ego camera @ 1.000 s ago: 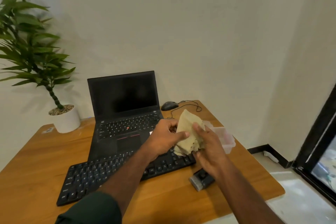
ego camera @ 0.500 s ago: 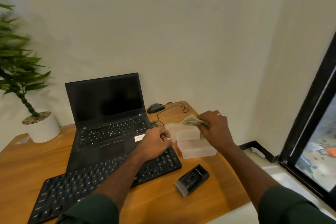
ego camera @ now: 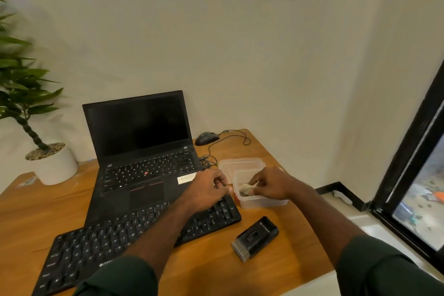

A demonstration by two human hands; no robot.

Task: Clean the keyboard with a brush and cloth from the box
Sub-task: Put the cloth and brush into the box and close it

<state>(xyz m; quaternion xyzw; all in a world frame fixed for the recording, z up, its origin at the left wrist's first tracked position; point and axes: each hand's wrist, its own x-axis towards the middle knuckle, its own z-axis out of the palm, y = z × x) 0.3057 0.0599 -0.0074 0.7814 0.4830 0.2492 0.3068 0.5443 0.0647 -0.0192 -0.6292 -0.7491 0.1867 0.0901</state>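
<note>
Here, a head-worn camera looks down at a wooden counter point(ego camera: 276, 269) where a person works with both hands. The right hand point(ego camera: 271, 185) reaches into a clear plastic box point(ego camera: 262, 200) just right of a black keyboard point(ego camera: 134, 235), its fingers point(ego camera: 254, 181) pinched on a crumpled beige cloth point(ego camera: 245, 191) that sits inside the box. The left hand point(ego camera: 207, 191) hovers over the keyboard's right end with fingers curled; whether it touches the box rim or holds anything cannot be told. The box lid point(ego camera: 240, 164) lies just behind the box. No brush is visible. An open laptop point(ego camera: 144, 151), a mouse point(ego camera: 206, 138), a potted plant point(ego camera: 51, 163) and a small black device point(ego camera: 255, 236) also rest on the counter.

The step appears to be handling the cloth at the box. To do it well, steady the light box with the left hand so it does not slide, keep the cloth bunched and clear of the rim, and avoid knocking the lid or the nearby cable.
</note>
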